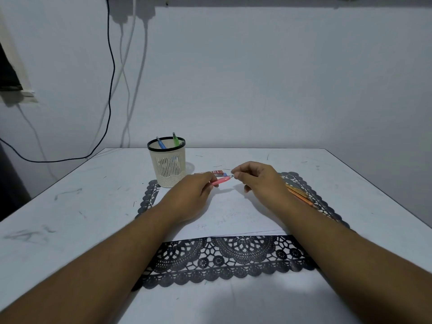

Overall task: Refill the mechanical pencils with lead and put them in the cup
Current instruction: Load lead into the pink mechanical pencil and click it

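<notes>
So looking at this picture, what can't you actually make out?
- Head view: whether a lead is between the right hand's fingertips; too thin to see.
- Most of the orange pencils; the right wrist covers them.
- The label on the red lead case; too small, partly behind the left hand.
- The lower ends of the blue pencil and green pencil; inside the cup.

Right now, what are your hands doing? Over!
Left hand grips pink pencil. Right hand pinches at its tip end. Cup holds two pencils already. Nothing blocking cup.
</notes>
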Tool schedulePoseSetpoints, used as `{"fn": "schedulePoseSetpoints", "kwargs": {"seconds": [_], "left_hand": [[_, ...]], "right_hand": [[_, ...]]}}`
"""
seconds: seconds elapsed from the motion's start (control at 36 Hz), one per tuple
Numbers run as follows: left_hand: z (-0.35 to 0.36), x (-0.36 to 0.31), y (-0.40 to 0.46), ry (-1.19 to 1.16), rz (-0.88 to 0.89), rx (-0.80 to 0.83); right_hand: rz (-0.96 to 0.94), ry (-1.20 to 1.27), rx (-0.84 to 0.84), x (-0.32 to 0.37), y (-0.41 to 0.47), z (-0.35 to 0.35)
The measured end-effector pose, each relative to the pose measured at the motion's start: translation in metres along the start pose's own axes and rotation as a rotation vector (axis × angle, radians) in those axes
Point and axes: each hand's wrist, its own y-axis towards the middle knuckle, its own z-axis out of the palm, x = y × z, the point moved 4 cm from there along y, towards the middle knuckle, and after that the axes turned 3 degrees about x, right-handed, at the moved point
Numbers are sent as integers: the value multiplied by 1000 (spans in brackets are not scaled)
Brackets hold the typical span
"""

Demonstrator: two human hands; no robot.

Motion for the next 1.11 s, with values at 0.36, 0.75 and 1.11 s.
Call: {"fn": "schedulePoseSetpoints", "kwargs": {"seconds": [0.36,0.75,1.11], "left_hand": [[0,-4,-1,-3,11,2],[-3,-12,-1,-176,57,-29],[-3,-9,-7,-562,-31,108]], "right_hand": [[-39,-158,-38,2,2,0],[-8,191,77,4,-2,14],[-140,675,-5,36,-1,17]]}}
